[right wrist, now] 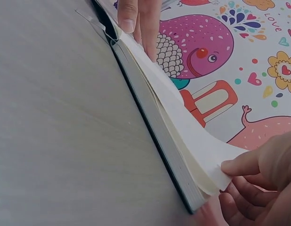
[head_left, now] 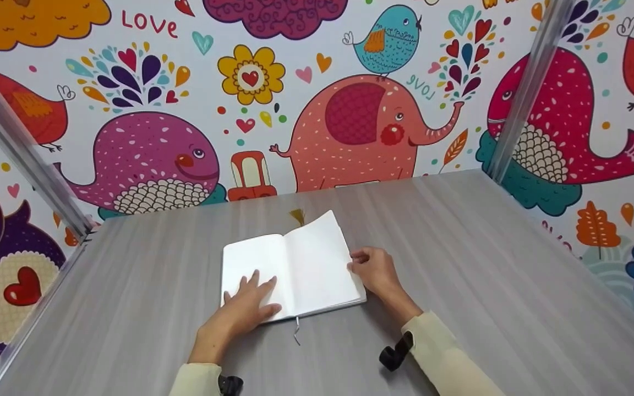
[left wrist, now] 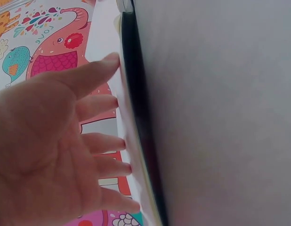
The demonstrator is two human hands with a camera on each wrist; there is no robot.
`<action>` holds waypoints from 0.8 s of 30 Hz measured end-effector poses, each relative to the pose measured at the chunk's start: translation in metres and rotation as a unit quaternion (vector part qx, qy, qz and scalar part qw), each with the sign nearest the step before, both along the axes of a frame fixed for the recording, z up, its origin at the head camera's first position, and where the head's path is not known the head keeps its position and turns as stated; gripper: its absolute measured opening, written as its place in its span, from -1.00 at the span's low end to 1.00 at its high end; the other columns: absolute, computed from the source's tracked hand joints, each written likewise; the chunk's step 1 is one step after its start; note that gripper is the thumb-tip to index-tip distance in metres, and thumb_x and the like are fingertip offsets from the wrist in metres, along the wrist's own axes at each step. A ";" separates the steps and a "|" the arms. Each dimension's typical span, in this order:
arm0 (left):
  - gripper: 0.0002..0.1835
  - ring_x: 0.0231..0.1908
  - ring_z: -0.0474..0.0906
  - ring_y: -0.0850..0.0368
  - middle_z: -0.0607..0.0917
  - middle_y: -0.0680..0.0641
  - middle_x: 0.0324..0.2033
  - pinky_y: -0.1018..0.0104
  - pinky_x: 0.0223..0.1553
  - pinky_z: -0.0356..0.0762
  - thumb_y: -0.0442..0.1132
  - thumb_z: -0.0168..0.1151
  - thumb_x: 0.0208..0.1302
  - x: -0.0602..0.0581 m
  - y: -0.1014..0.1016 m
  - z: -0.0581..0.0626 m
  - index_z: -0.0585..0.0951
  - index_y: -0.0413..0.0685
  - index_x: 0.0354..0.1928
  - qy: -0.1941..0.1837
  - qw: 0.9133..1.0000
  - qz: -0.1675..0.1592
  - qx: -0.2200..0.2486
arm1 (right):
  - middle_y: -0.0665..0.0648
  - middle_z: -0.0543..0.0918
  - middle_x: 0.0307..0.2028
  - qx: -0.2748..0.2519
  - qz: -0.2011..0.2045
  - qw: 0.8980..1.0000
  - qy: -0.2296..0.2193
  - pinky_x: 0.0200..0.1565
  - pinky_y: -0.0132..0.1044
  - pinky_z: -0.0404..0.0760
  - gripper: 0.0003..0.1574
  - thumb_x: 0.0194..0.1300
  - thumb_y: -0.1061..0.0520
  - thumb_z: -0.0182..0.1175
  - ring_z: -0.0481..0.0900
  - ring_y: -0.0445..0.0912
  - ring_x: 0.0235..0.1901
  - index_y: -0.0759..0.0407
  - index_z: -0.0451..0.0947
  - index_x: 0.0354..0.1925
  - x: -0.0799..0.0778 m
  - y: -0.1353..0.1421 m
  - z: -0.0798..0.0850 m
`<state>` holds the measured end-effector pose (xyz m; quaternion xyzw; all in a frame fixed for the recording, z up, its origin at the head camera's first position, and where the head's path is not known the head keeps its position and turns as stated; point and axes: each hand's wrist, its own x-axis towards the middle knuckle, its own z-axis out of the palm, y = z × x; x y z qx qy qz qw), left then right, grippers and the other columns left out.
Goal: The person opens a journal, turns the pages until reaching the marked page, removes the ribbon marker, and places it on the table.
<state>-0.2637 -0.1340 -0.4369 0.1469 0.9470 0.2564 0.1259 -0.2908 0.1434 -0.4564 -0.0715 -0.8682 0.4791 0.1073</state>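
An open notebook (head_left: 317,264) with blank white pages and a dark cover lies on the table. My left hand (head_left: 245,302) rests on its left page with fingers spread and straight; in the left wrist view the fingertips (left wrist: 124,143) press against the paper. At the right edge my right hand (head_left: 376,269) pinches a page (right wrist: 202,150) between thumb and fingers. That page is lifted and curves up from the stack below, as the right wrist view shows. A thin ribbon bookmark (head_left: 296,331) hangs out at the bottom of the spine.
The grey wood-grain table (head_left: 152,286) spreads around the notebook. A gold-green tassel (head_left: 297,216) lies just beyond its top edge. A printed wall (head_left: 185,71) with cartoon animals stands behind the table, and metal posts (head_left: 531,93) rise at both sides.
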 end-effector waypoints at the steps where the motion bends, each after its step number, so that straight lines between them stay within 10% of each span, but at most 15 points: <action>1: -0.34 0.54 -0.16 -0.47 0.03 -0.40 0.54 -0.55 0.40 -0.25 -0.08 0.22 0.41 0.000 0.000 0.000 0.32 -0.07 0.48 0.000 1.000 0.000 0.000 | 0.21 0.73 -0.34 -0.002 -0.001 1.000 -0.002 -0.36 -0.36 0.55 -0.81 0.19 0.35 0.35 0.61 -0.09 -0.37 0.33 0.73 -0.18 0.000 0.000 0.000; 24: -0.33 0.54 -0.17 -0.45 0.02 -0.38 0.55 -0.54 0.40 -0.21 -0.08 0.21 0.42 0.000 -0.001 0.001 0.31 -0.05 0.49 -0.008 1.000 -0.001 0.008 | 0.31 0.67 -0.04 -0.102 0.014 0.994 -0.044 0.00 -0.17 0.60 -0.55 0.29 0.25 0.17 0.62 0.06 -0.04 0.40 0.57 0.12 -0.002 -0.002 0.006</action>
